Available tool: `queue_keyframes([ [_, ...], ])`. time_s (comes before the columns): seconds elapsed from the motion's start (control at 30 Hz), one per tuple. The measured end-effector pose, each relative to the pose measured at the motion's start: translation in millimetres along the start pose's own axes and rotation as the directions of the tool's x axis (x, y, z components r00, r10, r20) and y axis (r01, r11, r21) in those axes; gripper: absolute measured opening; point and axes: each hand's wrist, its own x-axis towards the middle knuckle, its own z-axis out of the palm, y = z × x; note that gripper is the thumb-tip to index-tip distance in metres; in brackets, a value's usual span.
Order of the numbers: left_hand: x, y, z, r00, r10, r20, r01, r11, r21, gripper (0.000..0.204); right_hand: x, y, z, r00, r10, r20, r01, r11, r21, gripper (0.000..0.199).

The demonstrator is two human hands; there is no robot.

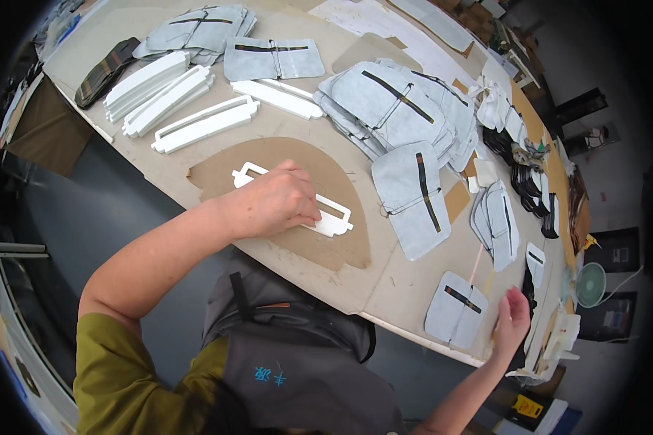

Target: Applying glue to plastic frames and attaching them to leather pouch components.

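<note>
My left hand (279, 201) is closed, its fingertips pinching a white slotted strip (334, 217) near its right half. The strip lies over a brown leaf-shaped sheet (319, 254) on the table, and my hand covers the strip's middle. Toward the table's right edge, my right hand (513, 319) is raised with fingers loosely curled and apart; nothing shows in it. Just left of it lies a grey-blue fabric panel (442, 315) with a dark slit. Dark material (527, 290) hangs close by on its other side.
White slotted strips (207, 125) lie stacked at the far left beside dark striped fabric (107, 72). Piles of grey-blue panels (384, 101) fill the back and centre right. Black bundles (533, 188) line the right side. The table's front edge (421, 341) runs before my body.
</note>
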Motion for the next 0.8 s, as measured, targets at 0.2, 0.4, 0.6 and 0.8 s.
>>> queue_keyframes([
  [0.2, -4.9, 13.0, 4.6, 0.999, 0.016, 0.043, -0.028, 0.956, 0.291, 0.017, -55.9, -146.4, 154.7, 0.654, -0.536, 0.534, 0.418, 0.844, 0.336, 0.032],
  [0.4, -1.8, 17.0, 7.4, 0.997, 0.035, -0.073, -0.014, 0.963, 0.269, 0.027, -85.3, -181.2, 220.2, 0.571, -0.675, 0.468, 0.633, 0.724, 0.272, 0.043],
  [0.6, -4.0, 15.5, 9.0, 0.995, 0.042, -0.087, -0.022, 0.975, 0.222, 0.028, -98.7, -177.8, 238.1, 0.616, -0.660, 0.430, 0.656, 0.732, 0.182, 0.050],
  [0.8, -2.7, 17.6, 8.3, 0.995, 0.068, -0.067, -0.049, 0.968, 0.244, 0.028, -106.6, -172.3, 246.0, 0.642, -0.660, 0.390, 0.654, 0.737, 0.170, 0.053],
])
